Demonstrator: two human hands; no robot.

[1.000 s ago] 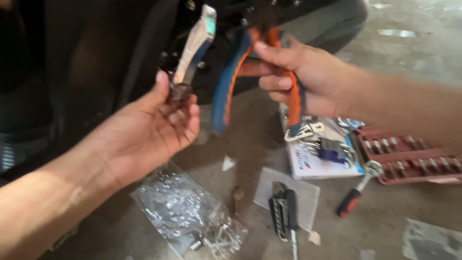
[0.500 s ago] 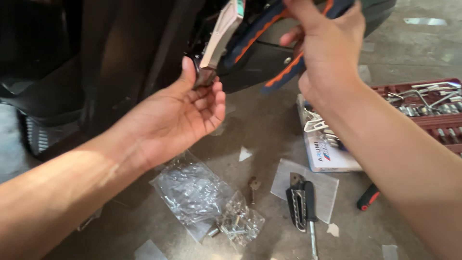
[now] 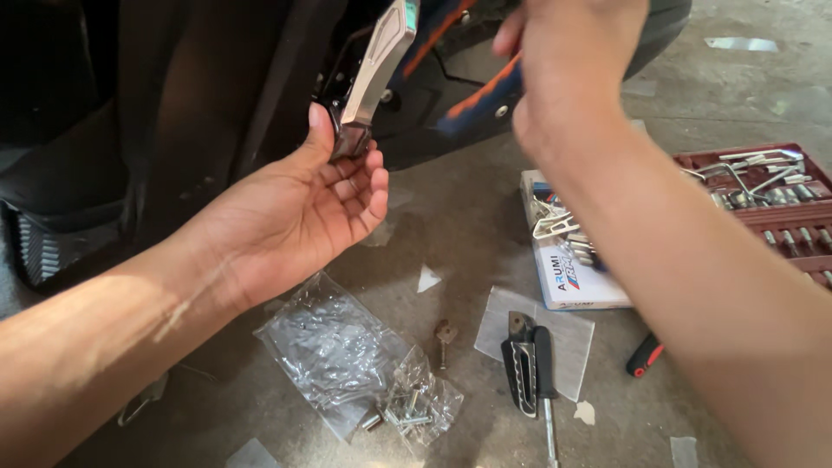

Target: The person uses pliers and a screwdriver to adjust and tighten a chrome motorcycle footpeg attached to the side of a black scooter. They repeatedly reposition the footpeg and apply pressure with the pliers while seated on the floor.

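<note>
Head view: left hand (image 3: 303,204), palm up, pinches the dark lower end of a silver footpeg (image 3: 374,69) between thumb and fingertips; the peg rises slanted above the grip toward the black motorcycle body (image 3: 217,95). Right hand (image 3: 576,52) reaches in at the orange and blue panel (image 3: 485,91) just beside the peg; whether it grasps anything cannot be told. On the floor below lie a clear plastic bag (image 3: 334,342) with bolts, a white box (image 3: 576,277) and a red socket tray (image 3: 780,208).

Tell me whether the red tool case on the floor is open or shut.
Open. The red tool case lies flat on the concrete floor with its rows of metal sockets and bent keys exposed; no lid covers them.
</note>
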